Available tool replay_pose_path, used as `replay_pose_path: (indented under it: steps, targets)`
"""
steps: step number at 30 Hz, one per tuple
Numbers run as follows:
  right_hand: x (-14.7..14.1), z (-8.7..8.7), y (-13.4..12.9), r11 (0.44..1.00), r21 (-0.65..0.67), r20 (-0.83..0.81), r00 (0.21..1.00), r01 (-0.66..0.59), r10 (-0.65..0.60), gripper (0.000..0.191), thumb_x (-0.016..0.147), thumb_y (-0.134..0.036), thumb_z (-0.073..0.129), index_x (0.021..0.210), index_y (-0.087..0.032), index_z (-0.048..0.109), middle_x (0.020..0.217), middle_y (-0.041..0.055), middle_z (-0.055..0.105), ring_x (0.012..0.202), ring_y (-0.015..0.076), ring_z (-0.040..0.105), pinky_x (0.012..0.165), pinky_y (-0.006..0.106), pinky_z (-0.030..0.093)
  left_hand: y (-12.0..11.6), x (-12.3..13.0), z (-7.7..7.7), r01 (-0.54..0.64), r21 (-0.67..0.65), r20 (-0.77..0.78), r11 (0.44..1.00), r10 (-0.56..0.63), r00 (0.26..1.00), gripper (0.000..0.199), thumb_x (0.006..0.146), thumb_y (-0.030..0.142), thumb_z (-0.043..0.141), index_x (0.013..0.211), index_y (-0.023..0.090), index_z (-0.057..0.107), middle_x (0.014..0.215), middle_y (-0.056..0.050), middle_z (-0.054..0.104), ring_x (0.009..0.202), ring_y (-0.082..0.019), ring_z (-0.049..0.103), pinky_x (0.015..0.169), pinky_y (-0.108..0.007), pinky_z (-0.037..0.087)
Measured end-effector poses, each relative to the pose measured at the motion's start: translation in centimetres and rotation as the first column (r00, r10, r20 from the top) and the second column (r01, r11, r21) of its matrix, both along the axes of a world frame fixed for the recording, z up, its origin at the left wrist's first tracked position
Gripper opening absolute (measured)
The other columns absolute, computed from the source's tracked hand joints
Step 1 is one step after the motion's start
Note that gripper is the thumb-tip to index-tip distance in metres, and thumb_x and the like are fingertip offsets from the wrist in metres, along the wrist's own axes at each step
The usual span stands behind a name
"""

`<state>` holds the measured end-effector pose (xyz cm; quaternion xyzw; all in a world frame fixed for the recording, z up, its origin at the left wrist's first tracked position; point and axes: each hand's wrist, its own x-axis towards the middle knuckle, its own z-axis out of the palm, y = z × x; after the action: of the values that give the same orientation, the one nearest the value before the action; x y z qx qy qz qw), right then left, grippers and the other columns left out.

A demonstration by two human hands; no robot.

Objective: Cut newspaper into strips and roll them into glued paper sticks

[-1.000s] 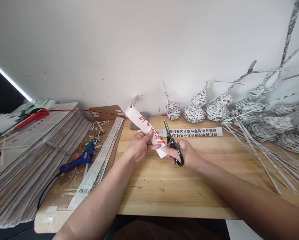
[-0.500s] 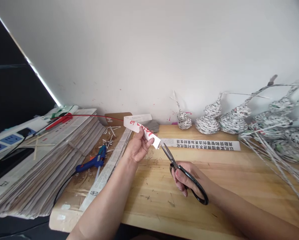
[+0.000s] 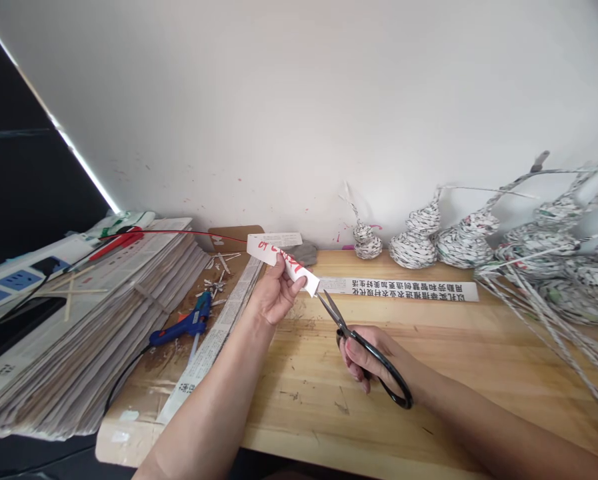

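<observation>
My left hand [image 3: 280,293] is closed on a folded paper strip [image 3: 261,250], white with red characters, held above the table. Its near end points right. My right hand [image 3: 366,357] grips black-handled scissors [image 3: 339,315] with the blades slightly apart. Their tips are at the lower corner of the strip's right end; whether they touch it I cannot tell. Behind the blades, a printed newspaper strip [image 3: 409,289] lies flat on the wooden table [image 3: 329,420].
Woven paper gourds [image 3: 413,248] stand along the wall at right, with long paper rods [image 3: 553,333] hanging forward. At left are a tall newspaper stack [image 3: 143,293], a power strip [image 3: 21,277], a phone [image 3: 23,330], a blue glue gun [image 3: 183,327] and cardboard [image 3: 133,417] with scraps.
The scissors have moved slightly left, closer to the end of the paper strip, and the blades look a bit wider apart. My left hand holds almost still.
</observation>
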<state>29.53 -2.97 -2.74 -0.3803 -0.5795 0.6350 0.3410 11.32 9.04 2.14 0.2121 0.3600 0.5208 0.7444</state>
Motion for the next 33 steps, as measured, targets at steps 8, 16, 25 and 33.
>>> replay_pose_path:
  steps: [8,16,25,33]
  targets:
    - [0.1,0.1,0.0,0.999,-0.043,0.044,0.999,0.024,-0.022,0.054,0.084,-0.069,0.045,0.074,-0.017,0.047,0.059,-0.0022,0.048,0.045,0.0075,0.047,0.043,0.02,0.038,-0.2,0.1,-0.6,0.097,0.068,-0.053,0.993,-0.094,0.994,0.022,0.095,0.031,0.043,0.09,0.014,0.054,0.07,-0.005,0.067,0.061,-0.017,0.07,0.046,-0.02,0.057]
    - [0.2,0.0,0.5,0.995,-0.098,-0.089,0.995,0.034,-0.043,0.06,0.08,-0.074,0.046,0.076,-0.015,0.05,0.065,-0.0003,0.052,0.05,0.009,0.054,0.04,0.019,0.03,-0.7,0.6,-1.9,0.243,0.132,-0.164,0.961,-0.221,0.961,0.019,0.09,0.035,0.054,0.094,0.017,0.052,0.071,-0.003,0.066,0.061,-0.015,0.068,0.05,-0.026,0.059]
    - [0.2,-0.5,0.7,0.993,-0.116,-0.171,0.985,0.001,-0.021,0.064,0.08,-0.077,0.038,0.081,-0.015,0.054,0.068,0.0021,0.055,0.054,0.0106,0.057,0.042,0.02,0.03,-1.4,0.8,-1.9,0.328,0.252,-0.263,0.91,-0.262,0.928,0.048,0.059,0.011,0.084,0.096,0.016,0.053,0.074,0.001,0.064,0.065,-0.008,0.064,0.058,-0.015,0.055]
    - [-0.2,-0.4,0.3,0.985,-0.171,-0.255,0.966,0.007,-0.051,0.065,0.074,-0.081,0.043,0.071,-0.017,0.048,0.058,-0.0032,0.046,0.043,0.0072,0.047,0.041,0.019,0.036,-1.5,0.8,-1.7,0.335,0.305,-0.282,0.892,-0.252,0.926,0.055,0.061,0.014,0.084,0.103,0.018,0.05,0.073,0.002,0.063,0.064,-0.008,0.062,0.056,-0.015,0.053]
